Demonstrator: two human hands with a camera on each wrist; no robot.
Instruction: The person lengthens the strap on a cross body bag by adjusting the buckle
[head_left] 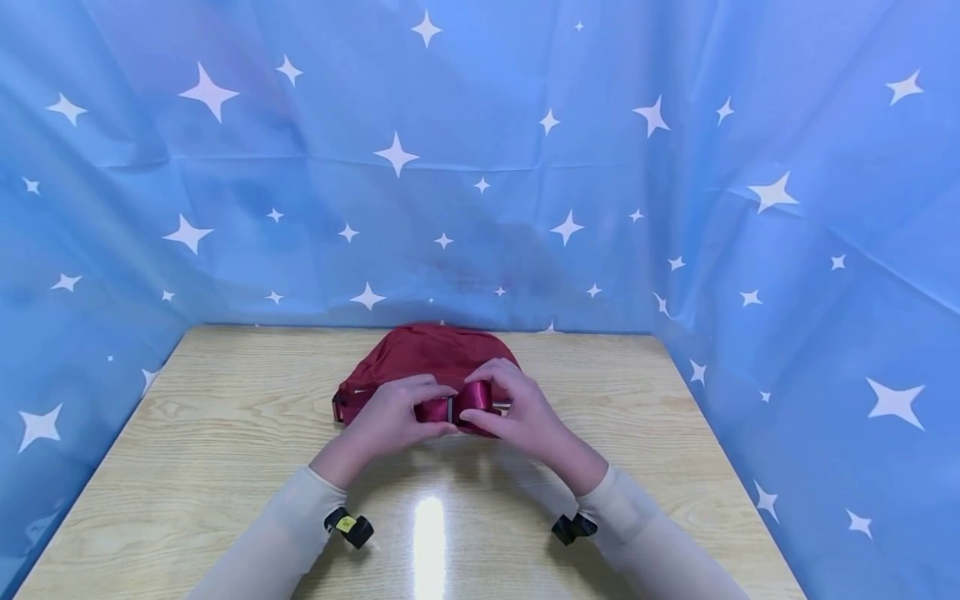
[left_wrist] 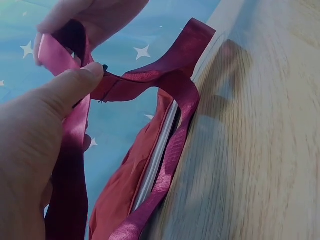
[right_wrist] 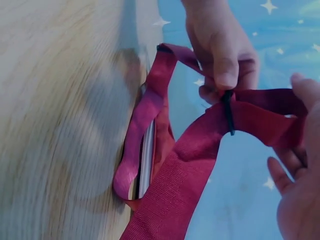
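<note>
A dark red waist bag (head_left: 442,350) lies at the back middle of the table, its strap raised in front of it. My left hand (head_left: 393,417) pinches the strap (left_wrist: 117,92) beside a black slider (right_wrist: 228,112), the thumb laid on the webbing. Just right of the slider, my right hand (head_left: 521,412) holds a loop of the same strap between thumb and fingers, and the loop bulges upward. Below the hands the strap hangs in a twisted curve down past the bag's pale zipper (left_wrist: 162,145). The hands partly cover the bag's front.
The pale wooden table (head_left: 247,400) reaches back to a blue curtain (head_left: 480,208) with white stars, which also encloses both sides. Black wrist devices sit on both sleeves (head_left: 630,517). A bright light reflection lies on the wood in front of the hands.
</note>
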